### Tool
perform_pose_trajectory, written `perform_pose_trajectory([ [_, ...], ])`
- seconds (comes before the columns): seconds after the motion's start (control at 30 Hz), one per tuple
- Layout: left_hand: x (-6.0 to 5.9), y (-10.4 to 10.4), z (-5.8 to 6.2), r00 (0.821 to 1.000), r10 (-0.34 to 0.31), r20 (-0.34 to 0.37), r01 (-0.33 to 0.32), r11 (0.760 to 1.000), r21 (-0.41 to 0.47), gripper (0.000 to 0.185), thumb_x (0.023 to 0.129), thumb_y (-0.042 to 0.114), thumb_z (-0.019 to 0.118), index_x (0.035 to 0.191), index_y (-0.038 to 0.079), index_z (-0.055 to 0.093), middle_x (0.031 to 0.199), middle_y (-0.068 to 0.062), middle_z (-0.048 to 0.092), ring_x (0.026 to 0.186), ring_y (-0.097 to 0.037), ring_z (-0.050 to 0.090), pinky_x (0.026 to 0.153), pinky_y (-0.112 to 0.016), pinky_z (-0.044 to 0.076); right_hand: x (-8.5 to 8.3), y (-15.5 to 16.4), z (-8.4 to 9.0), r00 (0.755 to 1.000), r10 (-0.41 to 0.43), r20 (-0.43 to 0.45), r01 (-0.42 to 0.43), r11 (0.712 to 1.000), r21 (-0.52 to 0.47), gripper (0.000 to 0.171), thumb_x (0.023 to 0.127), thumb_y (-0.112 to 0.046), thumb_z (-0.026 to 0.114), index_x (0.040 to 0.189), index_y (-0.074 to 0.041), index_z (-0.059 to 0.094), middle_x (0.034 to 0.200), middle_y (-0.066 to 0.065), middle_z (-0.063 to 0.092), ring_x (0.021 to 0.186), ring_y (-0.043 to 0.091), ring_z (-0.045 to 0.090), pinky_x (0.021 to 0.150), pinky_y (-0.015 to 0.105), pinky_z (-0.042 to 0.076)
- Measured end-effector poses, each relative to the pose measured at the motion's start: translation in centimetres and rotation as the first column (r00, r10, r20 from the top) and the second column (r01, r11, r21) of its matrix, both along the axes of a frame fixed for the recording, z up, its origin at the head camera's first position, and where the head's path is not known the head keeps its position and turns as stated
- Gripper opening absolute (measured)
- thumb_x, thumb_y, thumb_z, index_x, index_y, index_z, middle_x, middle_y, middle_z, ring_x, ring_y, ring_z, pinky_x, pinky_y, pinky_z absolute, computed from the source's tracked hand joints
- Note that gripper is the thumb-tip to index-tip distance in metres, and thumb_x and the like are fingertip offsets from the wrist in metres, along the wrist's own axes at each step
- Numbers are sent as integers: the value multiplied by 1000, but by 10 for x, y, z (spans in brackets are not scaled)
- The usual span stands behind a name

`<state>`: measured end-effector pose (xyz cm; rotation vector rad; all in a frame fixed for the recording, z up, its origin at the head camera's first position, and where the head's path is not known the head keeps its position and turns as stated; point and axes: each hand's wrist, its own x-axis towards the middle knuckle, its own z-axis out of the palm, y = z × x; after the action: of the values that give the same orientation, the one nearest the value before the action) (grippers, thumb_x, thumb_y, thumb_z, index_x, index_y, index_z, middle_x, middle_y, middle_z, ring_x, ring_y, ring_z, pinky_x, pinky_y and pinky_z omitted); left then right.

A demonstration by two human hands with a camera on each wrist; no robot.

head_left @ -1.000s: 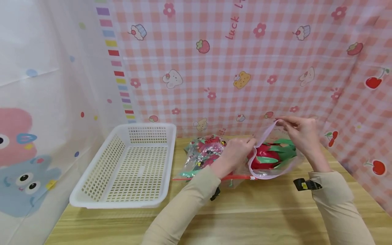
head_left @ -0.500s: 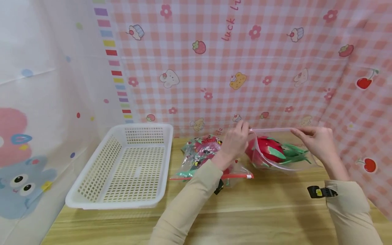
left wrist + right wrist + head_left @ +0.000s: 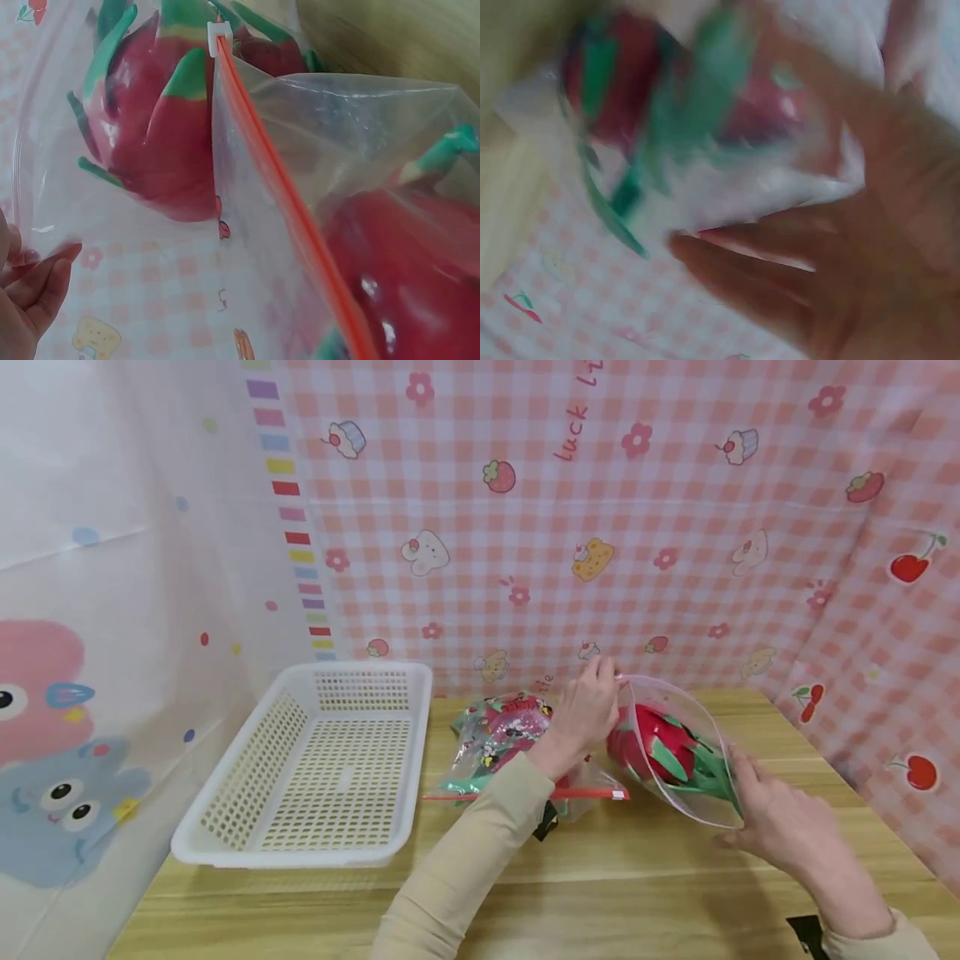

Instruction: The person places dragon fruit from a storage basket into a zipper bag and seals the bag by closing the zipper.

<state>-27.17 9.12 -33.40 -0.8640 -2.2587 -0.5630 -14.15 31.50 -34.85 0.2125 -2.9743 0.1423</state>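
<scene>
Head view: the left hand (image 3: pixel 581 718) pinches the upper corner of the pink-rimmed mouth of a clear zip-top plastic bag (image 3: pixel 678 752), lifting that edge off the pale wooden bench (image 3: pixel 600 868) so the opening stands as a loop. Inside lies a red toy dragon fruit with green scales (image 3: pixel 663 750), resting low toward the bag's near side. The right hand (image 3: pixel 780 827), fingers extended and relaxed, lies flat against the bag's lower outer side, apparently steadying it; it grips nothing. Just left, touching the bench, a second clear bag with an orange-red zip strip (image 3: pixel 517 752) holds similar red-and-green contents. A white perforated plastic basket (image 3: pixel 247 793) stands well apart at the left. The right wrist view is blurred.
</scene>
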Motion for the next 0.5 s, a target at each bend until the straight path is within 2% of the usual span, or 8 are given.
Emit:
perform_pose_trajectory([
  [0.03, 0, -1, 0, 1000, 4, -1, -4, 1000, 4, 14, 98, 16, 49, 101, 4, 55, 88, -4, 58, 63, -8, 53, 53, -10, 45, 0, -4, -3, 998, -12, -60, 12, 1000, 6, 102, 61, -42, 85, 137, 0, 32, 109, 32, 60, 71, 48, 62, 46, 51, 43],
  [0.1, -1, -4, 0, 1000, 22, -9, -22, 1000, 0, 14, 98, 15, 50, 103, 4, 57, 91, -5, 60, 64, -9, 56, 54, -12, 47, -3, -4, -5, 981, -13, -191, 11, 1000, -7, 78, 65, -24, 83, 127, 1, 43, 93, 29, 64, 59, 44, 59, 41, 48, 40],
  [0.2, -4, -12, 0, 999, 31, 15, -31, 1000, -4, 17, 97, 15, 53, 107, 3, 60, 99, -7, 61, 69, -12, 63, 62, -15, 53, -11, 5, -3, 920, -3, -392, -14, 999, -42, 57, 64, -11, 81, 115, -2, 57, 67, 22, 62, 46, 38, 52, 37, 47, 36],
  [0.27, -6, -18, -2, 999, 17, 44, -17, 1000, -9, 19, 96, 15, 54, 109, 4, 61, 101, -7, 61, 74, -15, 66, 66, -17, 55, -17, 15, -3, 842, 10, -539, -49, 997, -58, 39, 77, -27, 78, 103, -1, 65, 56, 20, 60, 41, 36, 48, 36, 48, 34],
  [0.3, -8, -22, -3, 998, 9, 57, -9, 1000, -6, 18, 96, 15, 55, 109, 4, 61, 101, -8, 60, 77, -16, 66, 69, -19, 56, -19, 19, -3, 803, 13, -596, -63, 996, -64, 40, 82, -39, 71, 95, -1, 68, 55, 20, 59, 40, 37, 47, 36, 49, 34],
  [0.4, -12, -33, -7, 997, 12, 78, -12, 1000, -4, 15, 94, 13, 58, 106, 6, 62, 98, -6, 58, 77, -18, 66, 68, -21, 56, -29, 32, -5, 715, 30, -698, -107, 992, -67, 70, 86, -62, 40, 76, 0, 71, 58, 20, 64, 38, 32, 48, 35, 40, 34],
  [0.43, -13, -37, -9, 997, 23, 79, -22, 1000, -16, 14, 93, 11, 59, 106, 7, 62, 96, -5, 58, 75, -17, 65, 65, -20, 54, -32, 36, -5, 709, 23, -705, -108, 991, -76, 70, 86, -61, 40, 73, 0, 71, 56, 18, 63, 36, 26, 46, 35, 35, 32],
  [0.5, -15, -44, -13, 997, 47, 64, -43, 998, -55, 14, 91, 7, 60, 105, 8, 62, 96, -4, 58, 72, -17, 64, 60, -21, 53, -38, 41, -5, 717, 6, -697, -101, 990, -95, 49, 87, -44, 61, 70, 0, 71, 56, 18, 64, 35, 11, 42, 35, 26, 29],
])
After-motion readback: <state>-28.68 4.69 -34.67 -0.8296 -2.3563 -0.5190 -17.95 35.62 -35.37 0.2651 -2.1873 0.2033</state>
